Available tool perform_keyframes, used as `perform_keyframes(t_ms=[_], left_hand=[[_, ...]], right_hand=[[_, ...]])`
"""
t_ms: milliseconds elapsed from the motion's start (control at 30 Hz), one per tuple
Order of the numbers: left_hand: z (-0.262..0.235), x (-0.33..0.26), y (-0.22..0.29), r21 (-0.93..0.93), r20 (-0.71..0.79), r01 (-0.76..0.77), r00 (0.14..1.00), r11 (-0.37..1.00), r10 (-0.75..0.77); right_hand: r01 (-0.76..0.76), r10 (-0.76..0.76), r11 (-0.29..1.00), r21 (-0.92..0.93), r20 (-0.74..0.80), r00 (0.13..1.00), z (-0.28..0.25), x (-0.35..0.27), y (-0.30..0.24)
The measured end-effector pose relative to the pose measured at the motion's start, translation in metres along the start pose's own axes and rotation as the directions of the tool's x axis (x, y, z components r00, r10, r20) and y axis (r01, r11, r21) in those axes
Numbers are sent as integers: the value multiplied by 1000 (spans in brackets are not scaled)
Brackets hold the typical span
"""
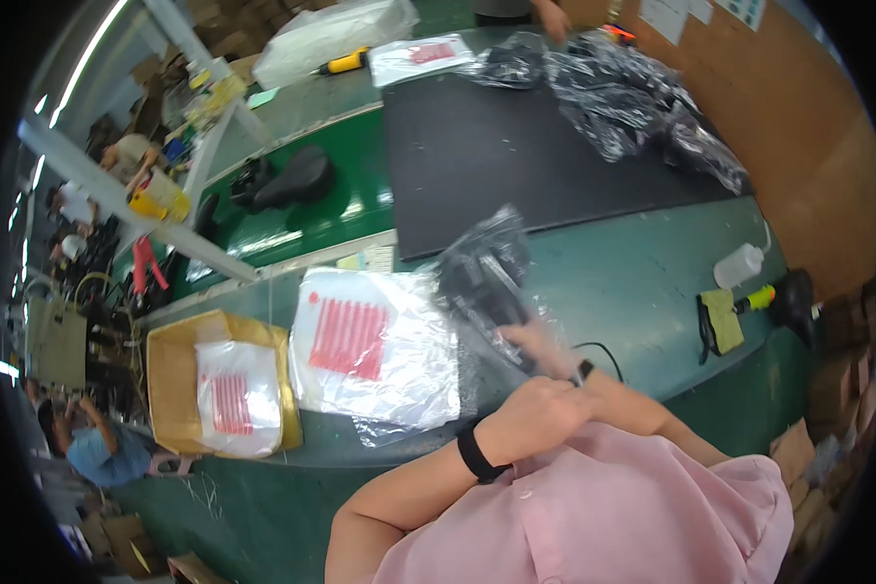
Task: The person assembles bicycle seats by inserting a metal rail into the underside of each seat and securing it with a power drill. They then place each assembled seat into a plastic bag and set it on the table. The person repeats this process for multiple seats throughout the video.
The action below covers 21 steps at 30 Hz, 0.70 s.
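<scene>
A clear plastic bag (511, 240) with a black part (485, 287) inside lies in front of me, tilted toward the dark mat. My left hand (540, 420), with a black band at its wrist, is closed at the near end of this bag, close to my chest. Just beyond it, my right hand (543, 348) reaches over the bag and touches its lower right side; motion smears its fingers. Left of the bag lies a pile of flat clear plastic bags (414, 341) with red print.
A yellow box (175, 384) holding printed bags stands at the table's left edge. Behind is a black mat (496, 146) with bagged black parts (618, 92). A bicycle saddle (302, 177) sits on the green surface. At right are a white bottle (740, 265) and a yellow-green cloth (722, 321).
</scene>
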<state>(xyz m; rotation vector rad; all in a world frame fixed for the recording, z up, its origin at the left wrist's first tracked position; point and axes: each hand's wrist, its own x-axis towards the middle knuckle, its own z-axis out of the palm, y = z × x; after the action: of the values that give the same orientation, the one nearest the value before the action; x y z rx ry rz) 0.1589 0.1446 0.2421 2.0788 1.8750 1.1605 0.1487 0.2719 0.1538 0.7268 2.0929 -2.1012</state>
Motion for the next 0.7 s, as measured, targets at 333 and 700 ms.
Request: perform_keyframes(t_ms=[333,700], left_hand=[[-1,-182,-83,-322,-145,816,459,481,-876],[-20,-285,-184,-646,0,758,124,94,-992]], right_hand=[[330,-3,703,630,-462,887,-184,211,-126],[-323,19,684,654,427,904,289,439,-123]])
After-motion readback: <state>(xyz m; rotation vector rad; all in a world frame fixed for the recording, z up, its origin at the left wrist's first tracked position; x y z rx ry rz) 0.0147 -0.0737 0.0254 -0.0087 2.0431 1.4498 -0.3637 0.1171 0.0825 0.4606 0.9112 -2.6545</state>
